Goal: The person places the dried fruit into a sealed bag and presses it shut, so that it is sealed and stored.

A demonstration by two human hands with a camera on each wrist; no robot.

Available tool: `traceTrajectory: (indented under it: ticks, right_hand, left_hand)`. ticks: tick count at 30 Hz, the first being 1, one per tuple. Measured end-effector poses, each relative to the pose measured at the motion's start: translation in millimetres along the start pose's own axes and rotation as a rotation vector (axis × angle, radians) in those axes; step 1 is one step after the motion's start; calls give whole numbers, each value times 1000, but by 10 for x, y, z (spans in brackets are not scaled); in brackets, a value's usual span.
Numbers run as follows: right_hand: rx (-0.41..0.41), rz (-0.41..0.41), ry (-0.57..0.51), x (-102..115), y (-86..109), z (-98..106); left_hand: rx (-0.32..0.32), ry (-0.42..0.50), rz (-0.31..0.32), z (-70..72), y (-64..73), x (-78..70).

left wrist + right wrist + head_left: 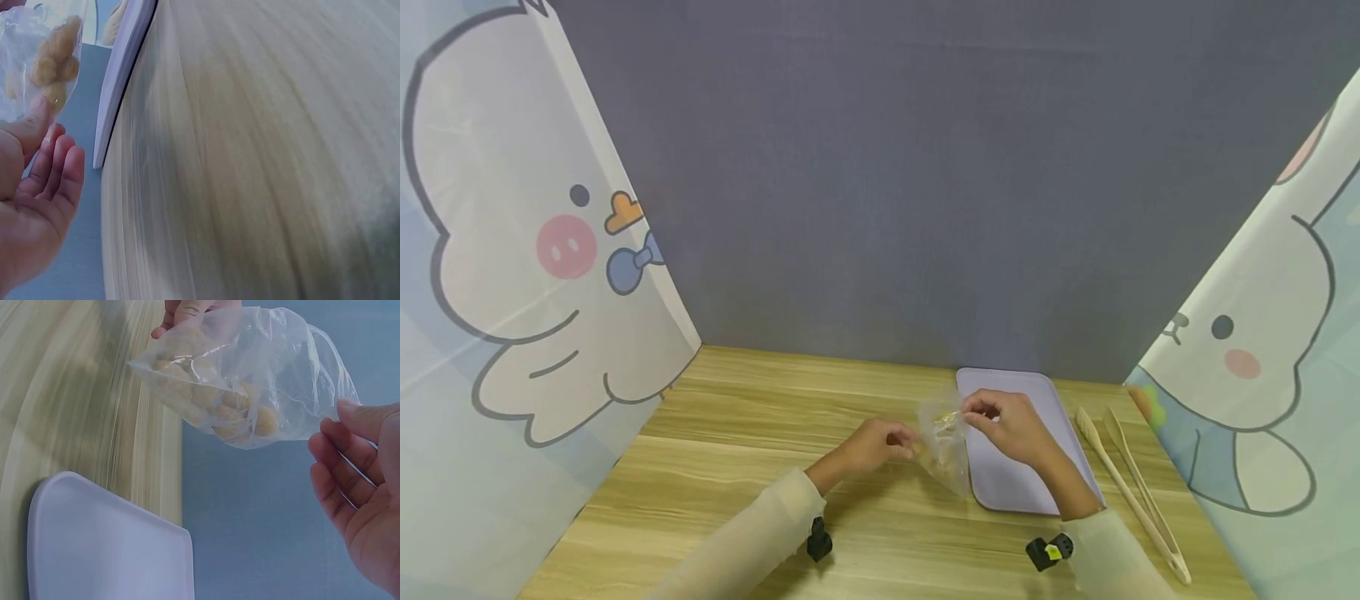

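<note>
Between the two hands hangs a clear plastic bag (275,375) with several round, yellow-brown balls (231,412) of food in its lower part. My right hand (1011,425) pinches the bag's upper edge between thumb and forefinger, over the tray's left side. With thumb and fingers my left hand (872,446) pinches the bag's lower corner, as the left wrist view also shows. The bag is held tilted above the table, just left of the lilac tray (1022,483). What exactly the balls are cannot be told.
Wooden tongs (1131,483) lie to the right of the tray, their tips pointing away. Beneath everything is a wood-grain table (715,467). A grey cloth wall (880,183) stands behind it, with cartoon-printed curtains (1255,400) at both sides.
</note>
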State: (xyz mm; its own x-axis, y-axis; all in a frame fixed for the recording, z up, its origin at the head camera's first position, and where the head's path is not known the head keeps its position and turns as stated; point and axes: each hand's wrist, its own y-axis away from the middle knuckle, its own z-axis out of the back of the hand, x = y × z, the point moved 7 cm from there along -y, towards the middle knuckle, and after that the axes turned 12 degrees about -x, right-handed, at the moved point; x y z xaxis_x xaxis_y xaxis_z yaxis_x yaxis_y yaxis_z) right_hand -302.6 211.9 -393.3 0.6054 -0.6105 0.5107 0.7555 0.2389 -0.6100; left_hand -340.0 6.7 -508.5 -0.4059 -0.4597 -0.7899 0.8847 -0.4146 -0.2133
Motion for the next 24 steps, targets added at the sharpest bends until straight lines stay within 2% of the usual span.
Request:
traceTrajectory:
  ticks: [4,8,14,18,24]
  right_hand:
    - [-4,12,2,-18,12,10]
    - [-36,9,30,-30,20,27]
    - [-177,-22,92,-62,21,148]
    - [-285,-51,103,-101,13,269]
    - [-343,-112,120,-184,-5,392]
  left_hand:
    - [13,15,7,-21,5,14]
    - [-2,30,16,-31,14,26]
    - [-59,1,-3,12,51,51]
    - [-91,-16,16,69,81,92]
    - [-91,-40,28,121,99,106]
